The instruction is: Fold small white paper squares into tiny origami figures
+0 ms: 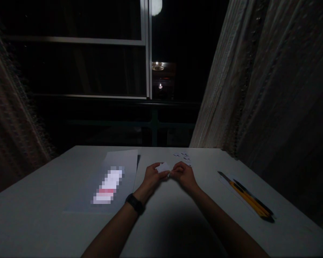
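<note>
My left hand (pixel 154 178) is closed on a small piece of white paper (pixel 163 167), held just above the table. A dark watch (pixel 135 203) is on the left wrist. My right hand (pixel 185 175) meets it from the right, thumb and fingertips pinched at the paper's lower right corner. Whether the right fingers grip the paper itself or a bit of something else is too small to tell. Just beyond the right hand lie several small paper pieces (pixel 185 156) with dark marks, partly hidden by that hand.
The white table (pixel 161 229) holds paper sheets (pixel 127 161) at left, with a bright blurred-out phone-like shape (pixel 107 186) on them. At right lie a yellow utility knife (pixel 247 197), a dark pen (pixel 254 197) and a paper strip. Curtains (pixel 223 79) flank a dark window.
</note>
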Tool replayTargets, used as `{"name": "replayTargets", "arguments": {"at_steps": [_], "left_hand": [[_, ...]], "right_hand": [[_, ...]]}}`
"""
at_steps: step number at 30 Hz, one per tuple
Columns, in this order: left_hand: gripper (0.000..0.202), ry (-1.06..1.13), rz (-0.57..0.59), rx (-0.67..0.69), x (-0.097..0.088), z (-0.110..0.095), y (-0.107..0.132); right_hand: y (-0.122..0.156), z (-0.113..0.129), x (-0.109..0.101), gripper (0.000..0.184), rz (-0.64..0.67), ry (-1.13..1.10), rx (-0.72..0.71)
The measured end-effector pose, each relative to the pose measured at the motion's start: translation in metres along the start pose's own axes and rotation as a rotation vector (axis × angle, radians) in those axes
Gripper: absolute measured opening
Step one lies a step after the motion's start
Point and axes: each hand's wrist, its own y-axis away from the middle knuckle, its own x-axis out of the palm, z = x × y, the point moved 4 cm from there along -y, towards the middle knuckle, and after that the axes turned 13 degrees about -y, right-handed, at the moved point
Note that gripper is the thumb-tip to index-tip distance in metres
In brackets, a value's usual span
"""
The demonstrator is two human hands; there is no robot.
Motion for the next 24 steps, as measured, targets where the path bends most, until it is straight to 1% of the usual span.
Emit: {"name": "replayTargets", "arguments": {"at_steps": [2, 7, 11, 15, 19, 21, 24], "left_hand": [[0.057, -0.007, 0.010, 0.009, 0.001, 0.000, 0.000], [0.049, -0.084, 0.050, 0.046, 0.003, -0.004, 0.000], [0.046, -0.121, 0.034, 0.033, 0.002, -0.006, 0.002], [0.048, -0.147, 0.014, 0.029, 0.001, -0.005, 0.003], [0.045, -0.166, 0.003, 0.039, 0.000, -0.005, 0.001], [0.043, -0.159, 0.035, 0.051, 0.001, -0.004, 0.000], [0.044, -0.110, 0.075, 0.042, 0.004, -0.003, 0.001]], "right_hand": [[0.000, -0.001, -0.001, 0.024, 0.005, -0.017, 0.000], [-0.001, -0.001, -0.002, 0.027, 0.028, -0.058, 0.008], [-0.001, 0.002, -0.001, 0.024, 0.074, 0.011, 0.023], [0.000, 0.002, 0.001, 0.027, 0.115, 0.029, 0.028], [-0.001, 0.000, -0.003, 0.027, 0.088, 0.052, 0.010], [-0.003, -0.001, -0.007, 0.027, 0.056, 0.052, 0.004], [-0.004, -0.001, -0.010, 0.028, 0.052, 0.062, 0.017]]}}
